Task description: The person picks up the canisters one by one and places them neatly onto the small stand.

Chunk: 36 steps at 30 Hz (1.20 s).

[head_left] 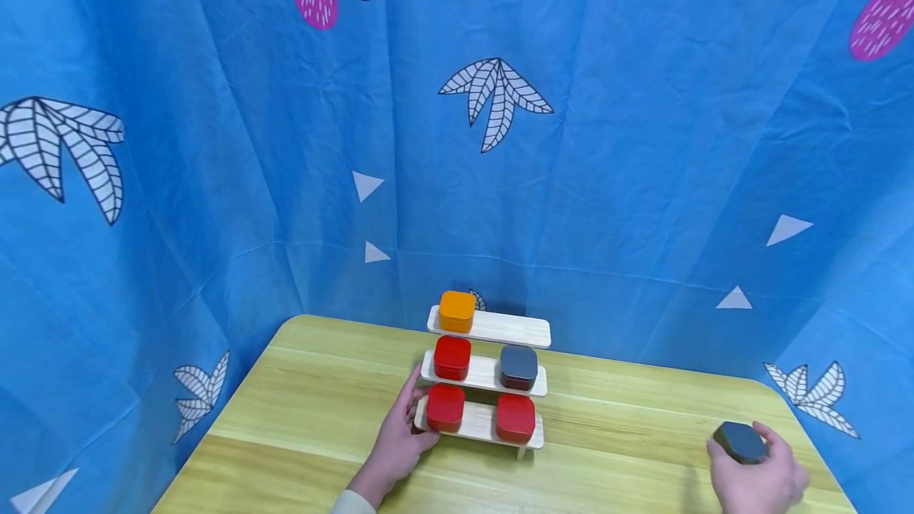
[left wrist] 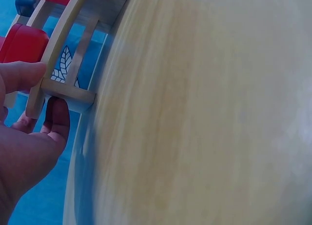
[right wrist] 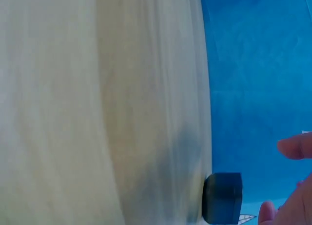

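Observation:
My left hand [head_left: 401, 439] grips the left end of a three-tier wooden stand [head_left: 480, 422], fingers and thumb around its lowest board in the left wrist view. On the tiers sit small rounded-square boxes: an orange box [head_left: 457, 311] on top, a red box [head_left: 452, 357] and a dark grey-topped box [head_left: 518, 366] in the middle, and a red box [head_left: 446, 408] beside another red box [head_left: 516, 417] at the bottom. At the far right, a dark box [right wrist: 225, 198] stands on the table. My right hand [head_left: 761, 473] is spread just over it, fingers apart from it in the right wrist view.
The light wooden table [head_left: 614, 458] has rounded back corners. Behind and beside it hangs a blue patterned curtain [head_left: 485, 205], close to the stand's back. The dark box is near the table's right edge.

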Available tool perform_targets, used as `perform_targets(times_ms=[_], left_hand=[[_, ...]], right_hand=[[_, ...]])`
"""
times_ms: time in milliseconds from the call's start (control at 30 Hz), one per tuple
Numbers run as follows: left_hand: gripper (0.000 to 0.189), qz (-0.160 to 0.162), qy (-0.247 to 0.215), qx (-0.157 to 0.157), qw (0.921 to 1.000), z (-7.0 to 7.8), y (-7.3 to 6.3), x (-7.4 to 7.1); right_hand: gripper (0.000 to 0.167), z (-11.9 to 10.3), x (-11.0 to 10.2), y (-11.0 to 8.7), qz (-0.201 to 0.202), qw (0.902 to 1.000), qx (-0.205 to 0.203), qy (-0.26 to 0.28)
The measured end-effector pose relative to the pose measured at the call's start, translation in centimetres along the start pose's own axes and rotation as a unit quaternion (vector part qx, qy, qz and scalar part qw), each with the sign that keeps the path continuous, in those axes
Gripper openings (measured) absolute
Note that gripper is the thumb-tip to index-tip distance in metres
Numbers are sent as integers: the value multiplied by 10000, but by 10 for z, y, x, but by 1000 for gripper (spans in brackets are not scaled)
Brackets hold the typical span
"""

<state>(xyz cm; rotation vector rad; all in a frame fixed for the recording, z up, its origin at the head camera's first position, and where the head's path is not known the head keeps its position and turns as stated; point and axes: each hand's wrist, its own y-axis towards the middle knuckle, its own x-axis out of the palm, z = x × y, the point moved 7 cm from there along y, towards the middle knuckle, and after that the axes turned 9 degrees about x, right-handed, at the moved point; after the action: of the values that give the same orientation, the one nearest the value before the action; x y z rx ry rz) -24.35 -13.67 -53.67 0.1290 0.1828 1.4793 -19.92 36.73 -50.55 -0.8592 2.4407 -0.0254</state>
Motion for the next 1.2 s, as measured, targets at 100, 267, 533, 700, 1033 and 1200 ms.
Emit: perform_targets(times_ms=[100,267,533,700,1033,1200], left_hand=[[111,3,0,17,10000,1,0,0],[111,21,66,10,10000,0,0,-1],[109,64,246,-90,9996,-1,1,-1],[109,70,275,-131,9995,1,0,0],[110,19,18,17,10000,0,0,0],[110,34,-32,-7,10000,-2,0,0]], right_hand=[[86,6,-1,4,31,9995,319,37],[93,13,-3,11,128,9985,529,12],[94,18,-3,17,40,9982,565,-215],[94,20,-3,21,-78,9971,623,-424],[96,25,1,30,-219,9951,648,-713],[100,26,2,34,-263,9951,649,-697]])
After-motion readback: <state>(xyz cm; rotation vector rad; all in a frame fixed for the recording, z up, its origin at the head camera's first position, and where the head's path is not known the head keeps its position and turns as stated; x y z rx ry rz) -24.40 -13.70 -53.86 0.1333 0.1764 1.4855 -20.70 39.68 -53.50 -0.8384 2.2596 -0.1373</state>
